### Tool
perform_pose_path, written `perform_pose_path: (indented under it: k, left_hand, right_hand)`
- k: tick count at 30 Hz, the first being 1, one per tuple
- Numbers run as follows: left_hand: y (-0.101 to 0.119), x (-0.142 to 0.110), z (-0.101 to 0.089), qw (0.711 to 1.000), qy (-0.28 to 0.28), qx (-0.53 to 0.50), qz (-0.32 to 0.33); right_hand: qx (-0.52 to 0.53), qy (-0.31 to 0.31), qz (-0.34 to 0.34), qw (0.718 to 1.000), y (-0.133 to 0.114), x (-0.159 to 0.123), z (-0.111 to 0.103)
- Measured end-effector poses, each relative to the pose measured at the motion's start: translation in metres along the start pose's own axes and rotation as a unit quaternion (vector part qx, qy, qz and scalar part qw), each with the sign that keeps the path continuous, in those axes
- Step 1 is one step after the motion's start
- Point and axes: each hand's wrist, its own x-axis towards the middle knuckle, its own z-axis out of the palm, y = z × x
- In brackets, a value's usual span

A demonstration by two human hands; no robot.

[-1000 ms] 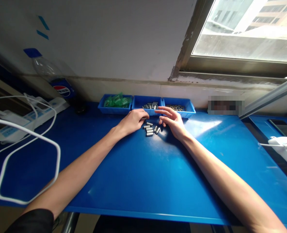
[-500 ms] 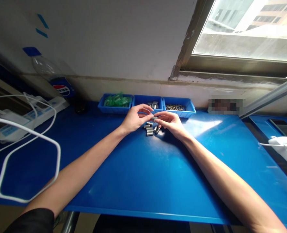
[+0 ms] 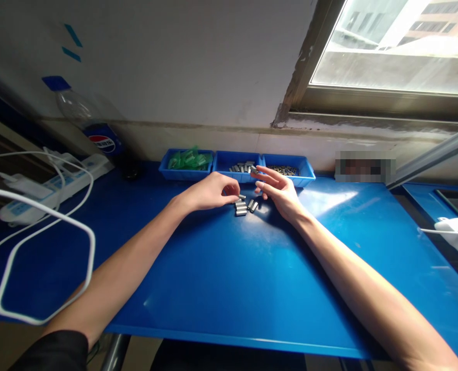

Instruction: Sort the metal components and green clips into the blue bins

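My left grip (image 3: 209,192) and right grip (image 3: 283,192) curl by short silver metal cylinders (image 3: 240,207); whether either pinches one, I cannot tell.

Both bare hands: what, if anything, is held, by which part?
A small grey metal piece shows at the right hand's grip; whether it's held, or where, can't be told; nor can the left hand's hold.

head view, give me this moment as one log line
left hand: at loose silvery pieces; right hand: near middle blue bin, grip unclear; left bin: green packets; right bin: thin brownish pieces
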Motion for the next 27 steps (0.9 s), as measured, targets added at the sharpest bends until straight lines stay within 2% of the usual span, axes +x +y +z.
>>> perform_pose_path:
  k: [3, 12, 16, 19, 21, 27]
  left_hand:
    - [-0.001, -0.001, -0.002, 0.999, -0.027, 0.019, 0.002]
    - [-0.003, 0.001, 0.012, 0.996, 0.024, 0.087, 0.008]
    - [-0.003, 0.002, 0.012, 0.995, 0.021, 0.102, 0.008]
    - [-0.004, 0.002, 0.006, 0.999, 0.025, 0.037, 0.014]
    - [-0.004, 0.002, 0.004, 0.998, 0.048, -0.038, 0.008]
    - [0.0, 0.008, 0.011, 0.966, 0.136, -0.218, -0.025]
  right_hand:
    - [0.007, -0.016, -0.011, 1.0, -0.002, -0.002, 0.0]
    - [0.011, -0.02, -0.012, 1.0, -0.005, -0.002, 0.001]
    - [0.022, -0.019, -0.002, 1.0, -0.003, -0.001, 0.001]
    - [0.017, -0.015, 0.0, 1.0, -0.001, 0.0, 0.0]
    - [0.012, -0.012, 0.001, 1.0, 0.0, 0.0, 0.0]
    - [-0.008, -0.046, -0.004, 0.999, 0.001, -0.001, 0.001]
